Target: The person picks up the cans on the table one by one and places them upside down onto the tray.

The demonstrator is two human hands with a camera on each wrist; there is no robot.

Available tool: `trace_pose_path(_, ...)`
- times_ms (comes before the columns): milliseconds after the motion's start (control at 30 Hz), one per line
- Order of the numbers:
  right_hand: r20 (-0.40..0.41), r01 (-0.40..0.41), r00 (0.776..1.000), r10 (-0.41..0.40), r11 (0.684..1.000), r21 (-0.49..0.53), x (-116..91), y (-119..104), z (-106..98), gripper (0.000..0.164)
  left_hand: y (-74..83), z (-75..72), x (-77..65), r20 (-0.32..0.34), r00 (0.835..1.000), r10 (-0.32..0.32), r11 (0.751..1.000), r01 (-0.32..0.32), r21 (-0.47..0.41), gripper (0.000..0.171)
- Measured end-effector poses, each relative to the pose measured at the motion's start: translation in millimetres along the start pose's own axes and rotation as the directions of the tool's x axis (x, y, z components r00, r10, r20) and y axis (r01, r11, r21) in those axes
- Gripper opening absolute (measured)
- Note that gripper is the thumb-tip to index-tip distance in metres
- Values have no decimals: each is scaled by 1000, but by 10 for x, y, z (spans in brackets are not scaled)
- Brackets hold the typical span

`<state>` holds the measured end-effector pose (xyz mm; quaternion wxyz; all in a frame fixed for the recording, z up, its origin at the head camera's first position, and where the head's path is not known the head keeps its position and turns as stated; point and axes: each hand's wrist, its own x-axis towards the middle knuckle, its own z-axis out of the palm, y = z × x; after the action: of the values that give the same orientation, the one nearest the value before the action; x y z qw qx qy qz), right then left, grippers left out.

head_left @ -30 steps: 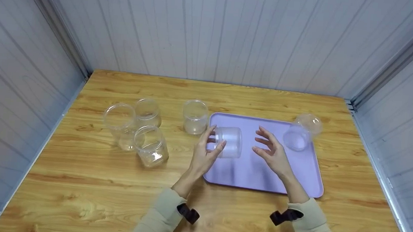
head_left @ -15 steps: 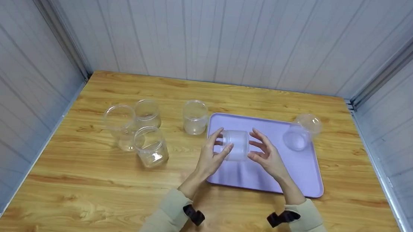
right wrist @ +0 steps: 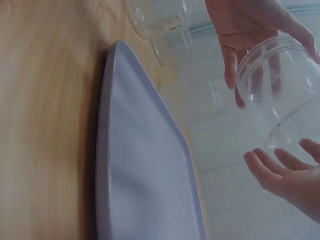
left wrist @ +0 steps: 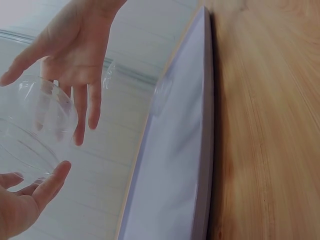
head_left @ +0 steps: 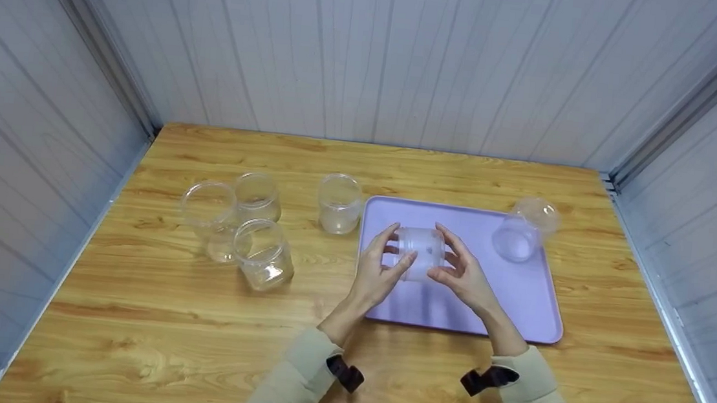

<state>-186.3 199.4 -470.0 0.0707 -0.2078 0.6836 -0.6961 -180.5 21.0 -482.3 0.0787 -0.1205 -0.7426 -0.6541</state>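
A clear plastic jar [head_left: 420, 253] is held on its side above a lilac tray [head_left: 452, 313]. My left hand [head_left: 380, 271] grips its rim end, thumb along the near side and fingers behind. At the base end my right hand [head_left: 465, 279] holds it between thumb and fingers. In the left wrist view the jar [left wrist: 37, 110] sits between the right hand [left wrist: 77, 50] above and the left hand [left wrist: 30, 200] below. From the right wrist, the jar's [right wrist: 280, 80] ringed neck shows beside the left hand [right wrist: 250, 22], with the right fingertips [right wrist: 257, 160] close by the base.
Another clear jar [head_left: 517, 238] stands at the tray's right edge, rounded end up. Left of the tray, several open clear jars stand on the wooden table [head_left: 159, 327], including a near one [head_left: 265, 265] and a back one [head_left: 338, 209]. Pale panel walls [head_left: 371, 53] enclose the table.
My left hand has carried the jar rightward over the tray. The right hand, earlier apart from it, has come in from the right and taken hold of the base end.
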Motion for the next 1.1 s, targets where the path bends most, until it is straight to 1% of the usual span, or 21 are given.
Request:
trace_pose_path(133,-3,-7,1000,7,999,50,-22,-9,-17,71,4,40,3,2,1000,30,999,-30,13,63)
trace_pose_path(233,-9,-8,1000,9,998,64,-42,-11,-32,71,5,67,10,17,999,31,999,-31,9,62)
trace_pose_path(300,-16,-5,1000,6,998,60,-54,-10,-40,71,7,76,12,31,999,24,1000,-25,11,62)
trace_pose_path(367,-21,-3,1000,4,998,57,-63,-1,-51,71,11,75,10,67,998,7,1000,-8,12,61)
trace_pose_path(533,-54,6,999,-3,999,51,-71,16,-65,70,35,60,10,126,992,-25,999,20,42,64)
trace_pose_path(600,-72,11,997,-8,999,38,-60,18,-66,70,42,45,18,118,993,-23,996,13,87,67)
trace_pose_path(733,-99,14,995,-16,1000,-14,-12,19,-67,71,52,-15,45,101,995,-20,984,2,177,68)
trace_pose_path(800,-119,6,993,-11,999,-43,18,18,-64,71,63,-49,63,90,996,-21,983,4,184,67)
trace_pose_path(967,-154,-55,987,36,991,-119,78,-44,-20,72,85,-141,106,52,998,-33,988,25,154,59)
trace_pose_path(1100,-178,-108,981,74,976,-189,96,-158,35,71,77,-203,137,23,999,-48,983,43,181,53)
